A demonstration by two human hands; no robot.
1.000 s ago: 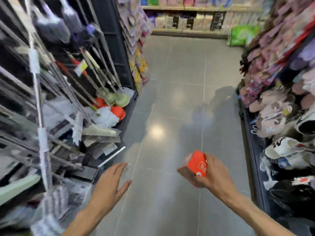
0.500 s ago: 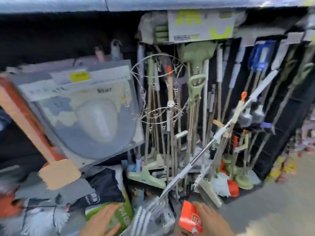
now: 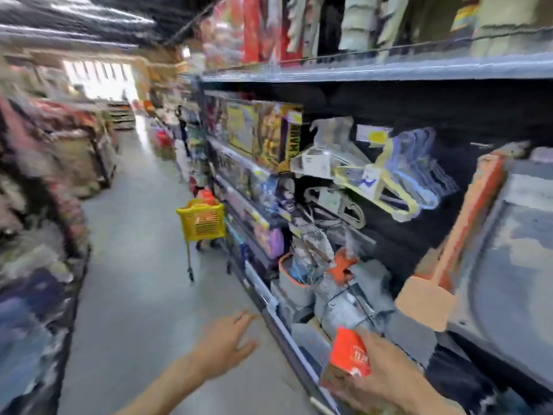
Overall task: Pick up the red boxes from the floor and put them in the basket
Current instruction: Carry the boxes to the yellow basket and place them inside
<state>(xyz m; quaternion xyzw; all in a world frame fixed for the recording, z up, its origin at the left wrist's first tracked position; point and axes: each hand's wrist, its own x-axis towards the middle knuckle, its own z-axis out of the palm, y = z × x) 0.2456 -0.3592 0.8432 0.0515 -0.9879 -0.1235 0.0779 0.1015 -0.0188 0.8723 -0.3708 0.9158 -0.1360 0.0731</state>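
My right hand grips a red box with white print, low at the bottom right, close to the shelf edge. My left hand is held out over the floor with fingers spread and nothing in it. Farther down the aisle stands a yellow basket on a wheeled frame, tight against the right-hand shelving. Something red shows above its rim. The view is blurred by motion.
Shelving with toys, hangers and cleaning goods runs along the right. Racks of goods line the left. The grey floor aisle stretches between them toward the bright far end of the shop.
The view has swung left, from facing the mop shelf to looking down the aisle. The yellow basket has come into sight. My right hand still holds the red box.
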